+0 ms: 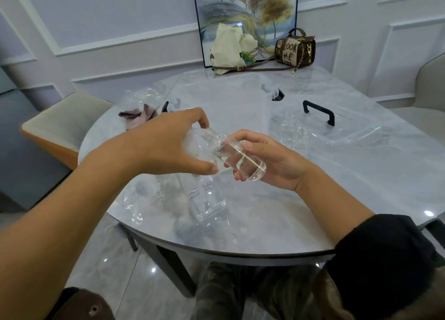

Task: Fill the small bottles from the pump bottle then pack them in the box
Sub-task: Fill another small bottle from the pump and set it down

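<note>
Left forearm reaches in from 7 o'clock. The left hand (pixel 168 146) arches palm-down over the pump bottle (pixel 204 194), fingers and thumb curled round its shoulder below the bare threaded neck. The bottle leans, base toward 6 o'clock on the surface (pixel 337 187). The right hand (pixel 272 161), sleeve pushed back, grips a small bottle (pixel 240 162) tipped sideways, mouth against the pump bottle's neck. Box handle (pixel 319 111) lies at 2 o'clock.
</note>
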{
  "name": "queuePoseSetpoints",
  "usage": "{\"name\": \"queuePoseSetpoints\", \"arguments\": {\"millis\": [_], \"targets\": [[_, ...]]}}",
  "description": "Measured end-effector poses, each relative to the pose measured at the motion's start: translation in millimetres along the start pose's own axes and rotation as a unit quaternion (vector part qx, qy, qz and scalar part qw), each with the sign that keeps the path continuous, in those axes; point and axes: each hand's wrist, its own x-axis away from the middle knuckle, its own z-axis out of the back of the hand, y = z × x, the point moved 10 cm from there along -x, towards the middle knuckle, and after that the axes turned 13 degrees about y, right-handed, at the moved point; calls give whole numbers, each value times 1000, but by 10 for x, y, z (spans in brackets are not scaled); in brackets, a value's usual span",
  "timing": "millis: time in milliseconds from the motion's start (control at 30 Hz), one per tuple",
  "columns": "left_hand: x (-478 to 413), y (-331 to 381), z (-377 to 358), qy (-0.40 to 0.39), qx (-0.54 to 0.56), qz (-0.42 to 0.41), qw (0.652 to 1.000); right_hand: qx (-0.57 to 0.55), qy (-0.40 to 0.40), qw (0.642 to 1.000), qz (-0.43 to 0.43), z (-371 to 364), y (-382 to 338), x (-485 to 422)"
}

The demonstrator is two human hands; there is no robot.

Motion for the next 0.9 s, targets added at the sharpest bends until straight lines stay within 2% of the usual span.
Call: {"name": "queuePoseSetpoints", "arguments": {"millis": [367, 900], "targets": [[-1, 24, 47, -12, -29, 4, 1000, 4, 36, 999, -1, 32, -45, 38], [-43, 17, 40, -4, -38, 3, 999, -17, 18, 1000, 10, 17, -66, 22]]}}
